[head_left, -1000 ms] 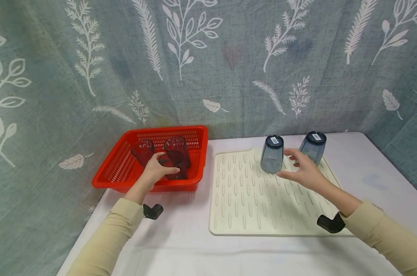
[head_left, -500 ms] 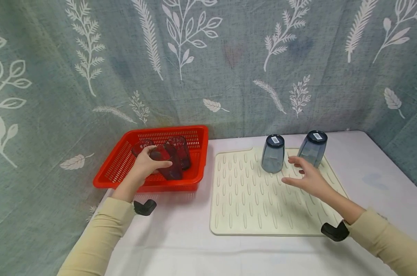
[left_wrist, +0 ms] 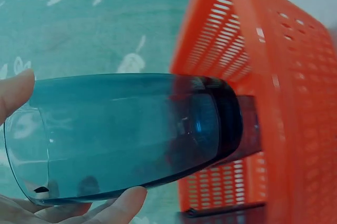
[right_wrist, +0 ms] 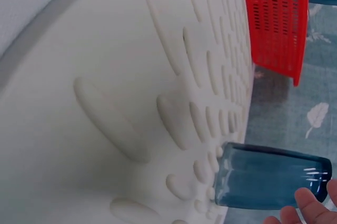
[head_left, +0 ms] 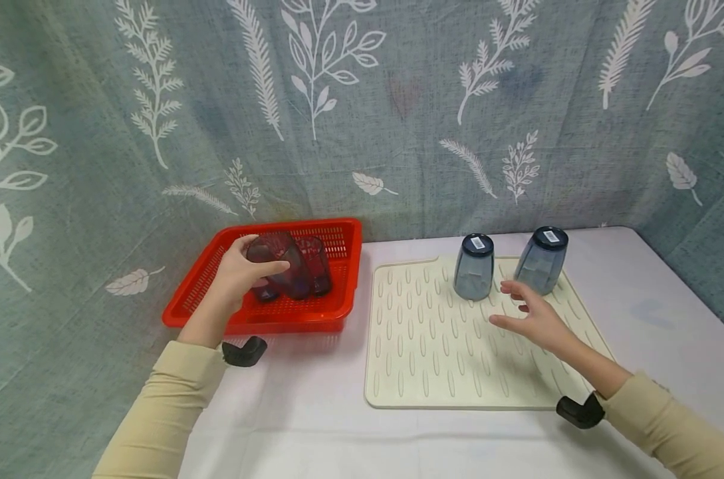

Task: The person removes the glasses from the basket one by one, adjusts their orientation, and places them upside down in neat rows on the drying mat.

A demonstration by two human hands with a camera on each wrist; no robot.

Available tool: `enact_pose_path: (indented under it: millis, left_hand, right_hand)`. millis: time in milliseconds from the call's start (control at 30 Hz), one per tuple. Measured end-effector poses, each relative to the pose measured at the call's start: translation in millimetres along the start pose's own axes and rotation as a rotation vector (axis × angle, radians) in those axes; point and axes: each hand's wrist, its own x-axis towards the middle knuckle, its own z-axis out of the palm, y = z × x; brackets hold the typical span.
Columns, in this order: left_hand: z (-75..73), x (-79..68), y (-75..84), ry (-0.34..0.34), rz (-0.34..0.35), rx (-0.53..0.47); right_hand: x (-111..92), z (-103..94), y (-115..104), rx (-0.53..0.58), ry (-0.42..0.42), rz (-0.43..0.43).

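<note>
1. Left of the mat, at the edge of view: a beige left sleeve [head_left: 164, 406], by which the arm is covered to the wrist; a black device [head_left: 244, 351] is worn there.
2. Left of the mat, above the basket: the left hand [head_left: 236, 274]. The held glass [left_wrist: 121, 134] is gripped near its rim, thumb set on one side, fingers on the other. The glass is tilted, its thick base pointed down toward the mat side. Whether other glasses are touched by it cannot be told.
3. Just left of the mat: a red basket [head_left: 302, 326], perforated. Two more glasses are seen inside: a right-hand glass [head_left: 317, 263] and a partly hidden glass [head_left: 267, 291].
4. The landmark: a cream mat [head_left: 421, 372], marked with raised oval ribs, laid on a white-covered table [head_left: 314, 432].
5. On the mat's far part: a first inverted glass [head_left: 474, 273], bluish, its base labelled.
6. Above the mat's right half: the right hand [head_left: 538, 324]. Thumb and fingers are spread apart, nothing gripped.
7. At the mat's far right: a second inverted glass [head_left: 541, 263], likewise labelled, near the right fingertips.
</note>
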Motion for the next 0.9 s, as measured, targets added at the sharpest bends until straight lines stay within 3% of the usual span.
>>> enact_pose_path:
  millis: [267,400,900]
  left_hand:
    - [-2.4,-10.2,17.6,0.013,0.009,-0.058]
    - [2.3,-14.3,24.6,-0.001,0.042,-0.148]
    - [53.5,-9.6,37.5,-0.037,0.092,-0.443]
  right_hand:
    - [-2,2.2,3,0.007,0.005,0.007]
    - [-2,2.6,2,0.013,0.009,0.018]
    - [-1,12.2,-2,0.168,0.018,0.020]
